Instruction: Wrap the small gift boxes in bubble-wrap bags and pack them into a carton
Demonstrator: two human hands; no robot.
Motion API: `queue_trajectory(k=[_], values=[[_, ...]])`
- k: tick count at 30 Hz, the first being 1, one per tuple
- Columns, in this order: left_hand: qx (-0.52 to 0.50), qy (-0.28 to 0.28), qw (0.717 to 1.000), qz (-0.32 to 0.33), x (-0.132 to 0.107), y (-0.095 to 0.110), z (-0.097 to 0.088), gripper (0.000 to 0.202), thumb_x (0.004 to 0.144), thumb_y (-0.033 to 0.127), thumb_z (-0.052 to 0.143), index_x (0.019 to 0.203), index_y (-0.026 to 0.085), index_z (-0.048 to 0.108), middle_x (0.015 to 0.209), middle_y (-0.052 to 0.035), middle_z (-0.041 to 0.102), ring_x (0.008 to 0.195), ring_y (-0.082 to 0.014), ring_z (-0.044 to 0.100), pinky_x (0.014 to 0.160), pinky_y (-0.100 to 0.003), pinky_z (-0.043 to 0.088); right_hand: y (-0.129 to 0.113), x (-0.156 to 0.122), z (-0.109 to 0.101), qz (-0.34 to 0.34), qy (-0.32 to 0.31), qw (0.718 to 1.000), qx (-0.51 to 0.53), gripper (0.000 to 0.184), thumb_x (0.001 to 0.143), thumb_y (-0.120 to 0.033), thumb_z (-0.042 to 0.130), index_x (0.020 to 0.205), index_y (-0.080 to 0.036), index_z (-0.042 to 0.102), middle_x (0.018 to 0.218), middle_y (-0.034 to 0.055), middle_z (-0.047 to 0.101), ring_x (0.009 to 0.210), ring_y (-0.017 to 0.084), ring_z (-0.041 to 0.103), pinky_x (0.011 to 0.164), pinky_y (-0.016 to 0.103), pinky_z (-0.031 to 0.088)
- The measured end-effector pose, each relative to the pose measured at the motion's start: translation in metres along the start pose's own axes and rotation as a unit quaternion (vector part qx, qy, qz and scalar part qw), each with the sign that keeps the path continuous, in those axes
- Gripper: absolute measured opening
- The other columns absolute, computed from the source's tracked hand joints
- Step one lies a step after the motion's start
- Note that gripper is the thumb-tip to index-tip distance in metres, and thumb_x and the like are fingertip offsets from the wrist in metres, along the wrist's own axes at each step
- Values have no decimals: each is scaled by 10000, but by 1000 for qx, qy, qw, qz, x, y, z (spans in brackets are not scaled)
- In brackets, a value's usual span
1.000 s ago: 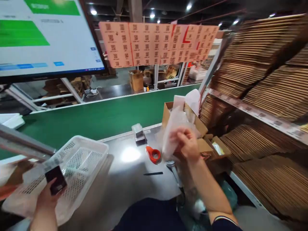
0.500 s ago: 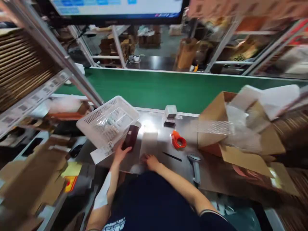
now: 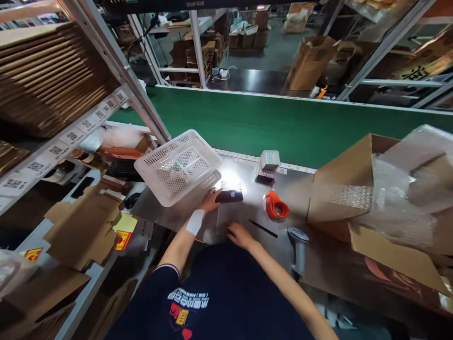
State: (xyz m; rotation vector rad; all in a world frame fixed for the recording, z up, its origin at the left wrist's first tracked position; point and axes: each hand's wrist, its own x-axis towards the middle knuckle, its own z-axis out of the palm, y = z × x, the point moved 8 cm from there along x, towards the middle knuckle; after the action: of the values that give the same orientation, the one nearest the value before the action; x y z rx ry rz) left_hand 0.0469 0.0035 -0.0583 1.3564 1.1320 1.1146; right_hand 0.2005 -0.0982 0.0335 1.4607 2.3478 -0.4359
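My left hand (image 3: 211,199) is closed around the left end of a small dark box (image 3: 231,196) with a pale label. The box lies crosswise on the metal table, on or against what looks like a clear bubble-wrap sheet (image 3: 226,212), hard to make out in the glare. My right hand (image 3: 241,235) rests at the near part of the sheet, fingers stretched and lying low, with nothing seen in them. Right of that hand is a thin black strip (image 3: 263,228). An orange tape dispenser (image 3: 276,208) sits beyond it.
A white perforated basket (image 3: 166,191) stands back left. Small stacked boxes (image 3: 269,163) are near the green conveyor belt (image 3: 247,118). At right are a barcode scanner (image 3: 298,250) and an open carton (image 3: 339,189) holding bubble wrap. Flat cardboard (image 3: 53,85) fills the left shelf.
My left hand has carried the dark box from beside the basket rightward to the sheet and turned it crosswise. A paper slip by the basket no longer shows. The camera view has shifted.
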Motion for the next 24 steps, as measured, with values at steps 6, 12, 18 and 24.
queue_trajectory(k=[6, 12, 18, 24], values=[[57, 91, 988, -109, -63, -37, 0, 757, 958, 201, 644, 1634, 115, 317, 1710, -240, 293, 1600, -389, 273, 1277, -522, 311, 22, 18, -47, 44, 64, 995, -62, 362, 960, -200, 517, 1252, -157, 726, 1308, 186, 719, 1255, 321, 665, 1131, 537, 511], [26, -17, 998, -51, -119, -13, 70, 523, 914, 203, 711, 1431, 205, 633, 1548, -132, 568, 1452, -318, 509, 1226, -459, 428, -5, 116, -70, 72, -29, 961, -266, 728, 823, -120, 732, 1520, -115, 521, 1609, 235, 469, 1524, 383, 403, 1268, 549, 302], [-5, -31, 999, -31, -124, 2, 87, 286, 912, 104, 622, 1140, 186, 774, 1323, -138, 720, 1330, -299, 604, 1148, -432, 487, -9, 122, -101, 116, -39, 954, -273, 542, 843, -214, 745, 1366, -137, 623, 1339, 183, 677, 1260, 332, 631, 1046, 423, 491], [-106, 248, 951, -150, -191, -43, -3, 369, 1032, 365, 402, 1132, 150, 685, 1083, -133, 757, 1020, -266, 728, 920, -421, 606, 49, 29, -151, 245, 178, 952, -28, 500, 804, -526, 720, 1103, -129, 667, 1049, 156, 754, 952, 295, 713, 814, 382, 548]])
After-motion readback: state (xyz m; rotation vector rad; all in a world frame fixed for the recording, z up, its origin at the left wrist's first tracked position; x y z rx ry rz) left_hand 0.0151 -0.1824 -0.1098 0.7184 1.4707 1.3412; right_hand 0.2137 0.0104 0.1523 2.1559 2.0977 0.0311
